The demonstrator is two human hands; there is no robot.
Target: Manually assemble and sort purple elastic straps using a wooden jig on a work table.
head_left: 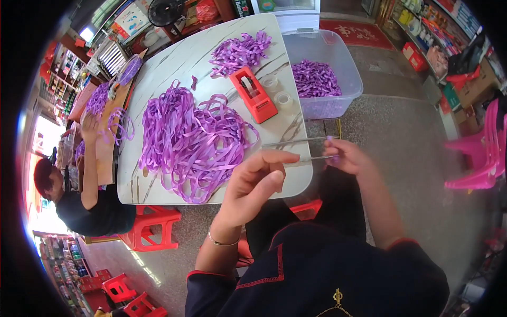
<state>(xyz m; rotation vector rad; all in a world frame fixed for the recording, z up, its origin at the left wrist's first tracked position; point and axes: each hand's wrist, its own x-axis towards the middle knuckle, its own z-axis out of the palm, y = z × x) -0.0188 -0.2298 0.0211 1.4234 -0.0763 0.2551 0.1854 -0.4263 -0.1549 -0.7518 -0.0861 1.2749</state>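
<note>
- The table (166,61), pale with dark veins, carries most of the things.
- A co-worker (87,195) sits off its left edge, one arm raised toward other purple ribbons.
- A clear plastic tub (330,110) of purple pieces stands beyond the right edge, toward the far right corner.
- A big heap of purple ribbon (193,142) spreads from mid-table almost to the near edge.
- A smaller purple heap (240,54) lies by the far right corner.
- The left hand (253,182) is above the near edge, thumb apart from forefinger; I cannot tell whether it holds anything.
- The right hand (346,156), past the right edge, pinches a purple bit (335,159).
- Thin greyish strands (298,141) run between the hands.
- A red tape dispenser (262,108) and tape rolls (283,99) lie near the right edge.
</note>
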